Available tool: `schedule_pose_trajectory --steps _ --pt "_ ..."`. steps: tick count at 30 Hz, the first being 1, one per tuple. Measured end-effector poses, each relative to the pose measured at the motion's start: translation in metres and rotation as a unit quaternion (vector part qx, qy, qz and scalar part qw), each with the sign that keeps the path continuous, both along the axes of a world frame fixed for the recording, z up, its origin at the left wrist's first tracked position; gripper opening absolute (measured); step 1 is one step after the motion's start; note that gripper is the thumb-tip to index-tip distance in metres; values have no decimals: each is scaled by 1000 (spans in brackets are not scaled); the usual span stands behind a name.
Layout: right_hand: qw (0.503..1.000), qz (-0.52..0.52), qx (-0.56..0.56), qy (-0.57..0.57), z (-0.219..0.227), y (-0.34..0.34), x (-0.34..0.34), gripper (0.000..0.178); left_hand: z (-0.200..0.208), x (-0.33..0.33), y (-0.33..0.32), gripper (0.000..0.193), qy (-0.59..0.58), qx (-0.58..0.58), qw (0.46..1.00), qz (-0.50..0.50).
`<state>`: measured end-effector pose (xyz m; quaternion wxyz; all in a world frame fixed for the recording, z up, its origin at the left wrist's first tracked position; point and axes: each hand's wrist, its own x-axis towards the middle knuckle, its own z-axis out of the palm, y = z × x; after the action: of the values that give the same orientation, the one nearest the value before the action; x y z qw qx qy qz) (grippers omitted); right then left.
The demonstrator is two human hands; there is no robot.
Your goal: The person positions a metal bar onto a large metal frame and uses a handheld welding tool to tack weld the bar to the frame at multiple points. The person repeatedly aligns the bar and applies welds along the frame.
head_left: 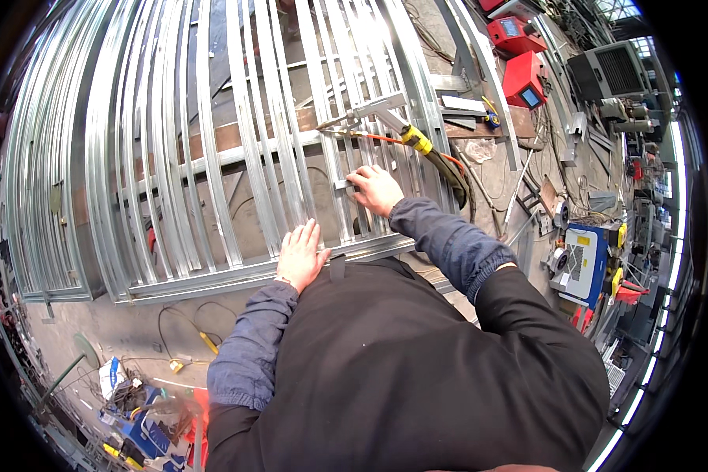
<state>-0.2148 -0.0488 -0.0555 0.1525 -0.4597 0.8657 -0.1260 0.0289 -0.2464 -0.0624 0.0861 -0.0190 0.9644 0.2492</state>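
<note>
A frame of long shiny metal bars lies in front of me, joined to a long edge rail on my side. My left hand rests on the near ends of the bars, fingers stretched out, holding nothing. Further right and a little farther away, my right hand is bent over the bars. Its thumb and fingers close on a small metal piece set across a bar. Just beyond it a welding torch with a yellow collar lies on the frame, tip pointing left.
Another stack of metal bars stands at the left. Red machines with screens sit at the far right, near a tape measure. A blue-and-white machine stands to the right. Cables cross the floor at the near left.
</note>
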Motion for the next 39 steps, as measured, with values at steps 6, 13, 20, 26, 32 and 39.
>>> schedule_pose_trajectory --steps 6,13,20,26,32,39 --pt "996 45 6 77 -15 -13 -11 19 -3 5 -1 75 -20 -76 996 -29" --pt "986 103 -73 111 59 -4 -34 21 -6 7 3 76 -17 -122 992 -13" --pt "990 -1 -129 -58 64 -15 -35 30 12 -1 3 75 -35 -153 988 6" --pt "989 95 -105 -51 19 -45 -32 28 19 -26 39 74 -63 -60 986 140" --pt "982 181 -54 -32 -7 -54 -36 22 -9 -18 47 74 -77 55 965 243" --pt "978 204 -32 -29 -26 -54 -28 23 -9 -22 34 66 -130 132 939 289"
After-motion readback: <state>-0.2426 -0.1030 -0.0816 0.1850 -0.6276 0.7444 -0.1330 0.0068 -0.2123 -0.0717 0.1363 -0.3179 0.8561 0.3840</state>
